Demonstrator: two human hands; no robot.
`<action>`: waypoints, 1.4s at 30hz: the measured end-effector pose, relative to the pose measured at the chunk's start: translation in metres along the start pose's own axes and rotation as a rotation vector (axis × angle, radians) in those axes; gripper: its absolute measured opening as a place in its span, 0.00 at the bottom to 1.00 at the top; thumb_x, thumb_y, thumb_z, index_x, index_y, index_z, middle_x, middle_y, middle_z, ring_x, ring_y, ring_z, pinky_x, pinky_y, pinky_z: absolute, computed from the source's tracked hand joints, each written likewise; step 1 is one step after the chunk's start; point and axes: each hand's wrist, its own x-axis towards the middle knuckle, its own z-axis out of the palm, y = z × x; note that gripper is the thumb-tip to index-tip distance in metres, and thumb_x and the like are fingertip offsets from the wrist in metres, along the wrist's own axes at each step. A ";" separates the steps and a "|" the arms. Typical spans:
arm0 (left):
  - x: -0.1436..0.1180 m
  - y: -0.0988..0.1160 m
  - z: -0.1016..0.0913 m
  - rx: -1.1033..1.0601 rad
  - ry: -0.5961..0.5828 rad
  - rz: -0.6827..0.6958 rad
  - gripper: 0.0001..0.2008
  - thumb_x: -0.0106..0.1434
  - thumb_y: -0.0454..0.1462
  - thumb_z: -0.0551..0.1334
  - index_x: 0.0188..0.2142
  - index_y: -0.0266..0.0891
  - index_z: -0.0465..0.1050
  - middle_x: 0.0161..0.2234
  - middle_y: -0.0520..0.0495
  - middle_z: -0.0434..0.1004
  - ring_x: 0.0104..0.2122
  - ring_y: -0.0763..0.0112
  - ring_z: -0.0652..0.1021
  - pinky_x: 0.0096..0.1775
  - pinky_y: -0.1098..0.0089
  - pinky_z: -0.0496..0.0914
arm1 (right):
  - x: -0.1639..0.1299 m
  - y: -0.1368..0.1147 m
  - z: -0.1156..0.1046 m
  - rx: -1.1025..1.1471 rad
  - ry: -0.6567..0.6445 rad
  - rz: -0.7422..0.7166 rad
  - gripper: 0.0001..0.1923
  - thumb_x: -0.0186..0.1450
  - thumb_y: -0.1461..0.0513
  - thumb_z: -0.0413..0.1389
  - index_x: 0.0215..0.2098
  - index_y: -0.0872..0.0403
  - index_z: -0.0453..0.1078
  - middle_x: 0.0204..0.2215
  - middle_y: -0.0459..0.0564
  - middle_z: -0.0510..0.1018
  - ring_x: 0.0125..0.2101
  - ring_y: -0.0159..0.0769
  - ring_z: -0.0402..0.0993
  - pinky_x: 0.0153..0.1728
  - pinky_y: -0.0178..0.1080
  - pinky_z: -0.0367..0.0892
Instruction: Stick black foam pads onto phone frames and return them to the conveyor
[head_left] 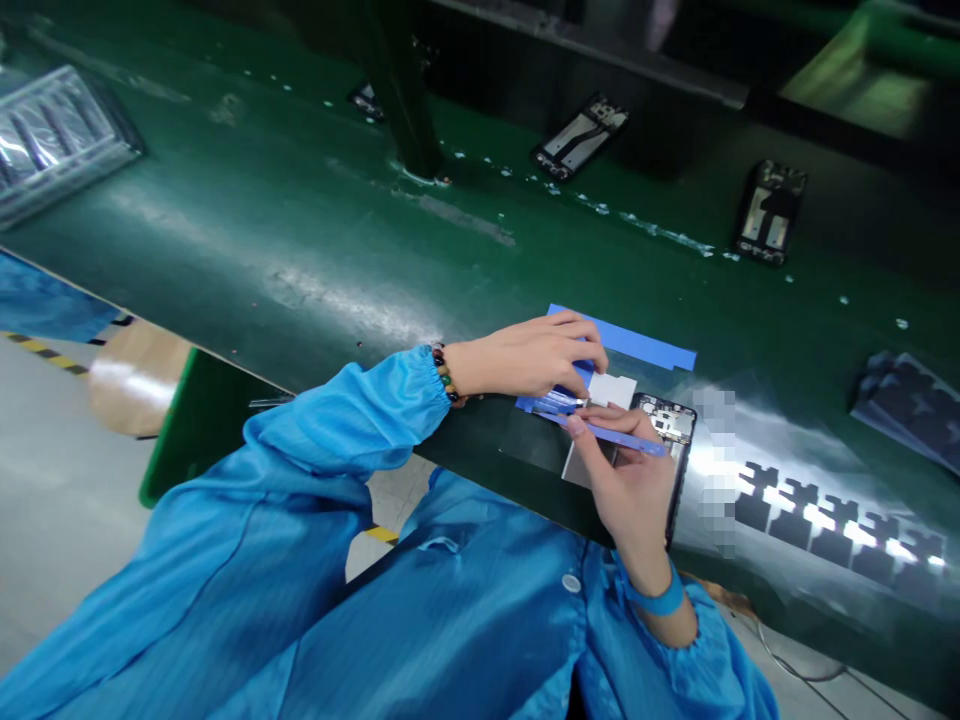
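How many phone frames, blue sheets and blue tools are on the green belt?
Phone frames: 3
Blue sheets: 1
Blue tools: 1, held by the right hand
Total: 5

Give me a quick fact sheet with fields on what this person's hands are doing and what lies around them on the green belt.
Left hand: fingertips press on a blue film strip
Right hand: pinches a thin blue tool like a pen
Workpiece: open phone frame under the right hand, a pale sheet beside it
Surface: green conveyor belt
Farther on the belt: two more phone frames
Near right: sheet of dark die-cut pieces
Far left: shiny wrapped tray
Clothing: blue smock, bead bracelet
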 end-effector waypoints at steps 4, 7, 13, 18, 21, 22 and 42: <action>-0.001 -0.002 0.002 -0.132 0.118 -0.013 0.21 0.70 0.27 0.59 0.48 0.52 0.86 0.55 0.51 0.85 0.58 0.57 0.78 0.64 0.52 0.67 | 0.013 -0.001 -0.045 0.052 0.181 -0.062 0.14 0.64 0.57 0.74 0.33 0.47 0.72 0.37 0.46 0.85 0.43 0.43 0.85 0.56 0.53 0.78; 0.006 0.003 0.004 -0.216 0.267 -0.057 0.20 0.70 0.29 0.58 0.49 0.51 0.86 0.51 0.51 0.87 0.52 0.59 0.80 0.62 0.52 0.69 | 0.021 0.009 -0.088 0.068 0.331 -0.062 0.18 0.61 0.57 0.76 0.33 0.48 0.70 0.36 0.45 0.85 0.41 0.42 0.85 0.57 0.53 0.78; 0.043 0.029 0.023 -0.198 0.322 0.002 0.12 0.74 0.33 0.60 0.48 0.41 0.84 0.53 0.42 0.85 0.53 0.59 0.81 0.59 0.57 0.72 | 0.026 0.040 -0.123 0.030 0.334 -0.036 0.22 0.60 0.55 0.77 0.32 0.50 0.68 0.35 0.46 0.85 0.41 0.41 0.85 0.59 0.54 0.76; 0.063 0.038 0.039 -0.140 0.243 -0.010 0.11 0.77 0.41 0.63 0.50 0.41 0.83 0.57 0.41 0.83 0.56 0.58 0.81 0.58 0.57 0.70 | 0.025 0.045 -0.121 0.031 0.292 -0.023 0.21 0.61 0.55 0.77 0.32 0.51 0.68 0.36 0.47 0.85 0.42 0.41 0.85 0.57 0.52 0.77; 0.063 0.038 0.044 -0.138 0.222 -0.030 0.11 0.78 0.41 0.63 0.52 0.42 0.82 0.59 0.42 0.83 0.56 0.58 0.81 0.57 0.57 0.69 | 0.025 0.042 -0.120 0.034 0.277 -0.017 0.20 0.61 0.55 0.77 0.32 0.50 0.69 0.36 0.47 0.84 0.40 0.40 0.85 0.52 0.49 0.80; 0.062 0.039 0.046 -0.135 0.217 -0.036 0.11 0.78 0.41 0.63 0.52 0.42 0.82 0.59 0.42 0.83 0.56 0.58 0.81 0.57 0.56 0.68 | 0.025 0.041 -0.120 0.032 0.275 -0.020 0.20 0.62 0.55 0.76 0.33 0.50 0.69 0.36 0.46 0.84 0.40 0.40 0.85 0.51 0.47 0.80; 0.055 0.059 0.049 0.276 0.265 0.061 0.06 0.75 0.33 0.64 0.43 0.38 0.82 0.54 0.46 0.85 0.53 0.61 0.80 0.44 0.63 0.76 | -0.001 0.051 -0.178 0.052 0.715 -0.050 0.18 0.60 0.56 0.77 0.35 0.49 0.72 0.31 0.41 0.81 0.36 0.38 0.85 0.55 0.50 0.81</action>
